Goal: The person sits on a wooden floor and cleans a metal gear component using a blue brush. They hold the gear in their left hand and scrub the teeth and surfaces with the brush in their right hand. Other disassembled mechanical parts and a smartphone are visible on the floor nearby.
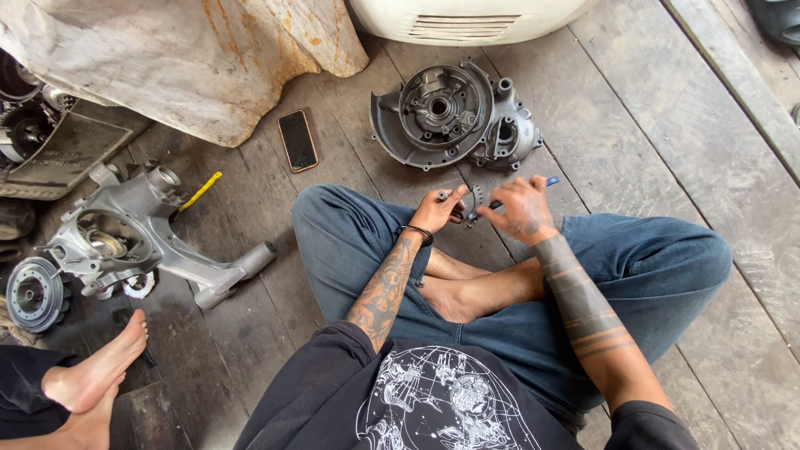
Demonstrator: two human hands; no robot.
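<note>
From the head camera, we have our left hand (437,208) pinching a small toothed gear piece (473,200) over our crossed legs, grip closed on its nine o'clock edge. Our right hand (518,210) sits at its three o'clock, fingers wrapped around a blue-handled tool (550,181), shaft running crosswise toward the gear. Engine casing (454,117) lies at twelve o'clock on the floor (667,150).
</note>
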